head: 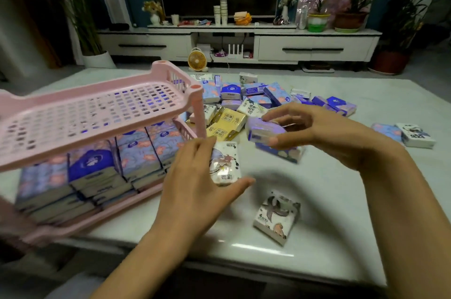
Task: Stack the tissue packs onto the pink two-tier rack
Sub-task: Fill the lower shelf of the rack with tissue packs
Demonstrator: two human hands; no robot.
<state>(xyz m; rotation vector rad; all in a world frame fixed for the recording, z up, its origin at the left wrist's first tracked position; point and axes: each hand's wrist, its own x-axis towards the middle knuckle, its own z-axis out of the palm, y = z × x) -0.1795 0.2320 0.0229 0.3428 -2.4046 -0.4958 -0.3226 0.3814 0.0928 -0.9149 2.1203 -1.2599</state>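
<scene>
The pink two-tier rack [80, 113] stands at the left of the table. Its top tier is bare; its lower tier is packed with purple flowered tissue packs [136, 152] standing on edge. My left hand [195, 184] grips a white cartoon-print pack [225, 164] just right of the rack's lower tier. My right hand [317, 132] holds a purple pack [263, 129] above another purple pack [280, 152] lying on the table. A white pack [277, 217] lies alone near the front. A heap of loose packs [246, 96], purple, white and yellow, sits behind the hands.
The white table [341, 201] ends close to me at the front edge. Two more packs [405, 133] lie at the far right. Beyond the table are a small fan [197, 59] on the floor, a TV cabinet [244, 39] and potted plants.
</scene>
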